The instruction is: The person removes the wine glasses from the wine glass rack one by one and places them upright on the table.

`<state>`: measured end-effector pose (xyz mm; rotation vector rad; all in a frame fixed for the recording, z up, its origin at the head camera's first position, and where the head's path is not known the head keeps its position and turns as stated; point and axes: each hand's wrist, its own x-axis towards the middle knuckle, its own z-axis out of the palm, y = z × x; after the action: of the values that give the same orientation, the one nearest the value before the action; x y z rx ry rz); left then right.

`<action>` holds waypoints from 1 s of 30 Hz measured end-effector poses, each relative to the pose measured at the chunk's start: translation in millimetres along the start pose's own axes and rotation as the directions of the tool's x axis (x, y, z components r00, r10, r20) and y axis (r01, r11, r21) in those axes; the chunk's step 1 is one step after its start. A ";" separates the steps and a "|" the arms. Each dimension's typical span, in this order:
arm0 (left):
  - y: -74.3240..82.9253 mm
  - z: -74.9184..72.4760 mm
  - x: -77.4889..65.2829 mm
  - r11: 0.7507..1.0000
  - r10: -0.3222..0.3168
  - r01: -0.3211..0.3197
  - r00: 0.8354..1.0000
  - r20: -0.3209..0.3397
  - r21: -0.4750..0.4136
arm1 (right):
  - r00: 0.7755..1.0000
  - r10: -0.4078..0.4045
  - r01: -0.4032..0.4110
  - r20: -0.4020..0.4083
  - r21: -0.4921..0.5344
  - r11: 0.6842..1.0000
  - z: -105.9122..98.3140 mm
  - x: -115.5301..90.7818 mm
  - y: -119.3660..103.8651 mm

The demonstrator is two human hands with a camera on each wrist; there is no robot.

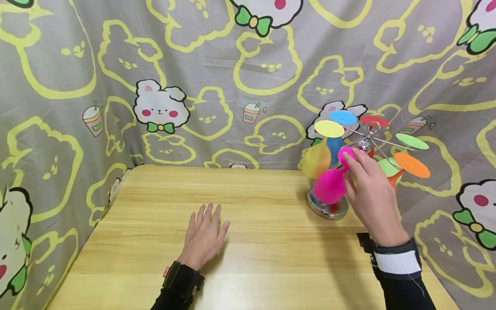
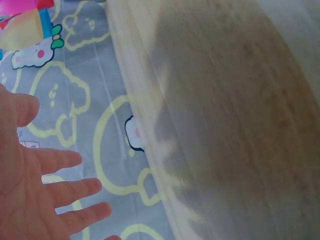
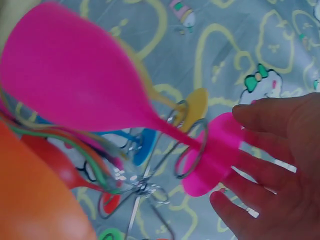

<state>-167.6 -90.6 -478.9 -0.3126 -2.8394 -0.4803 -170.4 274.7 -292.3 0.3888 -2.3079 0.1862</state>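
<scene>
Head view shows a chrome goblet stand point(image 1: 328, 211) on the wooden table point(image 1: 252, 258); at the stand's front left, the magenta goblet point(image 1: 330, 186) hangs tilted, bowl down to the left and foot up to the right; the right hand point(image 1: 372, 193) pinches that foot between thumb and fingers; the right-wrist view is blurred, but a wire loop of the stand appears to run round the goblet's stem. Around the stand hang upturned goblets: yellow point(image 1: 315, 159) at its left, blue point(image 1: 343, 117) behind the yellow one, red point(image 1: 375, 120) at its back, green point(image 1: 412, 141) and orange point(image 1: 412, 165) at its right; the left hand point(image 1: 204, 237) is over the table, well apart to the stand's left, free of any grasp, its fingers spread; a cartoon-print curtain point(image 1: 209, 64) hangs behind the stand.
</scene>
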 end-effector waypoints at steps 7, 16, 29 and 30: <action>0.6 -3.1 0.8 1.000 -0.004 0.004 1.000 -0.005 -0.017 | 0.999 0.043 -0.043 -0.012 0.004 0.999 7.7 -3.2 4.8; -0.4 -2.5 0.5 1.000 -0.008 0.008 1.000 -0.003 -0.022 | 0.996 0.001 -0.002 -0.090 -0.017 1.000 18.3 -1.9 4.6; -0.5 -2.0 -2.6 0.999 -0.023 0.024 1.000 0.015 -0.030 | 0.989 -0.024 0.031 -0.145 0.042 0.999 24.3 14.1 3.5; -0.4 -2.1 -2.9 0.999 -0.024 0.024 1.000 0.015 -0.030 | 0.989 -0.020 0.027 -0.148 0.045 0.999 24.3 15.2 4.5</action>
<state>-164.5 -92.1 -477.9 -0.2894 -2.8558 -0.5289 -198.3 269.4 -298.2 0.4117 -2.1552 0.2494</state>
